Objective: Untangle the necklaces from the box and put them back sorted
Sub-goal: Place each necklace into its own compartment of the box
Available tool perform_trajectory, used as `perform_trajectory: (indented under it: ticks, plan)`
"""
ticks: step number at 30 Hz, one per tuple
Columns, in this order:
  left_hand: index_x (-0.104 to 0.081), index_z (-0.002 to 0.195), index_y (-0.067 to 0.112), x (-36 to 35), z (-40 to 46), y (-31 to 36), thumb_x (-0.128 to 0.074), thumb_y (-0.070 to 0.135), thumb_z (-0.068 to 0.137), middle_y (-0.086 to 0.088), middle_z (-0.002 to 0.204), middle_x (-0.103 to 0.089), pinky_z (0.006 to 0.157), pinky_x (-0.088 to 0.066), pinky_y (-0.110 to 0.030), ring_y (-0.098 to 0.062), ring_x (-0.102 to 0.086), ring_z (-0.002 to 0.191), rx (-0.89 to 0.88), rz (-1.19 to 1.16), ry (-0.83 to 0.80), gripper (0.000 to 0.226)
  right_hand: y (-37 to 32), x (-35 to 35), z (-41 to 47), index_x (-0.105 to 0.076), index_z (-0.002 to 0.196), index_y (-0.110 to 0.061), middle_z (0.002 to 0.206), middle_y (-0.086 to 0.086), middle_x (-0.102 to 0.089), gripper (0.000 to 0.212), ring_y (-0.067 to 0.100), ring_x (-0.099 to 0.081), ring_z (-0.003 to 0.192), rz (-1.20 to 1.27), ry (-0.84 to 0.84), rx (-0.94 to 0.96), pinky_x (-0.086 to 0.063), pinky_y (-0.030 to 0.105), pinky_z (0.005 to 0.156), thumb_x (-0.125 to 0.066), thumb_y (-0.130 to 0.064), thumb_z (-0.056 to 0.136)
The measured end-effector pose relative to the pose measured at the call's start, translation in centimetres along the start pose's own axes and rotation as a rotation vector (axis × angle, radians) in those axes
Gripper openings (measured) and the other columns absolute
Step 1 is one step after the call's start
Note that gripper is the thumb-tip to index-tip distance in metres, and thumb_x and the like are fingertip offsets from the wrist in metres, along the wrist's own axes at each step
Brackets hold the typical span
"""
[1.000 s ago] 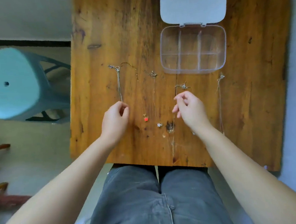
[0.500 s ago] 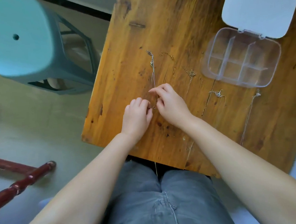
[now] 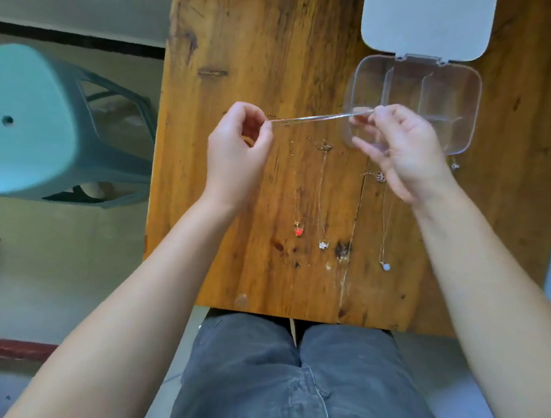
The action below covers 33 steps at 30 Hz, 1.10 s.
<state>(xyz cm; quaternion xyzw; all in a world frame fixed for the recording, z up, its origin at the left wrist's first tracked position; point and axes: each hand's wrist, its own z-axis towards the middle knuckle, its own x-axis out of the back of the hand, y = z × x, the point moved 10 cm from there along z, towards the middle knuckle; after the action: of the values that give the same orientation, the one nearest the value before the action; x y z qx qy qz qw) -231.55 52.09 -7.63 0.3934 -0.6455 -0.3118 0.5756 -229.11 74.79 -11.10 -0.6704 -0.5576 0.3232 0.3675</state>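
A thin silver necklace [image 3: 320, 118] is stretched level above the wooden table [image 3: 257, 63] between my two hands. My left hand [image 3: 237, 152] pinches its left end, and my right hand [image 3: 403, 147] pinches the other end in front of the clear compartment box [image 3: 465, 97], whose white lid [image 3: 430, 12] lies open behind it. Laid out straight on the wood are a necklace with a red pendant [image 3: 299, 231], one with a white flower pendant [image 3: 323, 244], and one with a pale round pendant [image 3: 386, 267]. The clasp of another necklace [image 3: 454, 165] peeks out right of my right hand.
A teal plastic stool [image 3: 23, 122] stands on the floor left of the table. My lap in grey jeans [image 3: 295, 377] is at the table's near edge. Dark red wooden bars [image 3: 13, 349] lie on the floor at the far left.
Both hands met at the leftmost necklace, picked it up off the table and pulled it taut between them. The camera view shifted as my head moved.
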Motion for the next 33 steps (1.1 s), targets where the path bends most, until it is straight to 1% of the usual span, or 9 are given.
perform_trajectory:
  ticks: [4, 9, 12, 15, 19, 22, 24, 29, 33]
  plan:
    - [-0.059, 0.085, 0.007, -8.4, 3.2, 4.4, -0.056, 0.013, 0.087, -0.001, 0.086, -0.053, 0.070, -0.040, -0.018, -0.012, -0.050, 0.080, -0.131, 0.097, -0.126, 0.007, -2.2, 5.1, 3.1, -0.058, 0.085, -0.016, 0.103, 0.007, -0.068, 0.018, 0.018, -0.067, 0.102, 0.094, 0.189, 0.013, -0.052, 0.038, 0.096, -0.045, -0.015, 0.098]
    - [-0.062, 0.104, 0.011, -15.4, 7.0, 6.5, -0.051, 0.026, 0.091, -0.009, 0.111, -0.055, 0.081, -0.036, -0.028, -0.023, -0.047, 0.105, -0.237, 0.448, -0.113, 0.022, -2.2, 3.7, 8.4, -0.059, 0.080, -0.014, 0.084, 0.007, -0.065, 0.018, 0.017, -0.064, 0.077, -0.236, 0.143, -0.016, -0.054, 0.029, 0.078, -0.049, -0.012, 0.094]
    - [-0.059, 0.111, 0.013, -16.5, 7.3, 5.7, -0.046, 0.026, 0.092, -0.008, 0.118, -0.052, 0.083, -0.034, -0.032, -0.026, -0.044, 0.111, -0.274, 0.682, -0.141, 0.027, -1.4, 3.5, 9.4, -0.064, 0.086, -0.011, 0.096, 0.012, -0.069, 0.018, 0.022, -0.069, 0.087, -0.410, 0.130, -0.025, -0.059, 0.035, 0.079, -0.048, -0.012, 0.094]
    - [-0.055, 0.116, 0.012, -14.8, 6.0, 5.6, -0.052, 0.031, 0.090, -0.010, 0.115, -0.054, 0.083, -0.036, -0.031, -0.026, -0.047, 0.107, -0.325, 0.598, -0.150, 0.032, -1.8, 3.5, 8.5, -0.065, 0.103, -0.011, 0.105, 0.005, -0.067, 0.020, 0.019, -0.066, 0.098, -0.549, 0.132, 0.057, -0.057, 0.036, 0.085, -0.047, -0.014, 0.094]
    - [-0.051, 0.091, 0.015, -10.4, -0.7, 1.7, -0.058, 0.031, 0.087, 0.001, 0.083, -0.055, 0.072, -0.041, -0.037, -0.023, -0.054, 0.079, -0.158, 0.342, -0.159, 0.019, -1.1, 1.8, 2.9, -0.065, 0.101, -0.012, 0.097, 0.000, -0.066, 0.020, 0.016, -0.064, 0.093, -0.636, 0.064, 0.209, -0.054, 0.036, 0.085, -0.047, -0.011, 0.092]
    - [-0.049, 0.087, 0.019, -9.3, -8.1, -4.2, -0.060, 0.039, 0.086, 0.004, 0.083, -0.054, 0.076, -0.035, -0.033, -0.020, -0.051, 0.081, 0.075, 0.471, -0.232, 0.023, 3.1, -0.9, -1.3, -0.065, 0.097, -0.011, 0.094, 0.002, -0.066, 0.020, 0.018, -0.063, 0.087, -0.702, -0.086, 0.171, -0.049, 0.030, 0.081, -0.046, -0.007, 0.092]
    - [-0.053, 0.093, 0.017, -9.4, -11.2, -6.8, -0.061, 0.044, 0.084, -0.001, 0.091, -0.055, 0.084, -0.037, -0.036, -0.021, -0.050, 0.088, 0.132, 0.619, -0.264, 0.030, 5.8, -2.3, -2.9, -0.065, 0.098, -0.013, 0.098, 0.001, -0.064, 0.021, 0.013, -0.058, 0.089, -0.748, -0.142, 0.135, -0.044, 0.024, 0.078, -0.045, -0.008, 0.094]
    - [-0.059, 0.090, 0.010, -9.8, -11.8, -7.1, -0.060, 0.026, 0.089, -0.009, 0.093, -0.058, 0.083, -0.041, -0.042, -0.028, -0.052, 0.088, 0.003, 0.683, -0.263, 0.016, 8.2, -4.1, -4.1, -0.065, 0.098, -0.014, 0.104, 0.002, -0.064, 0.023, 0.009, -0.053, 0.090, -0.821, -0.174, 0.142, -0.039, 0.021, 0.077, -0.044, -0.007, 0.093]
    - [-0.060, 0.088, 0.005, -9.2, -11.7, -6.4, -0.053, 0.010, 0.092, -0.012, 0.086, -0.061, 0.076, -0.043, -0.043, -0.031, -0.055, 0.081, -0.166, 0.631, -0.306, 0.010, 8.1, -6.0, -4.4, -0.063, 0.108, -0.013, 0.110, 0.004, -0.060, 0.025, 0.016, -0.056, 0.089, -0.899, -0.260, 0.224, -0.047, 0.032, 0.077, -0.044, -0.007, 0.093]
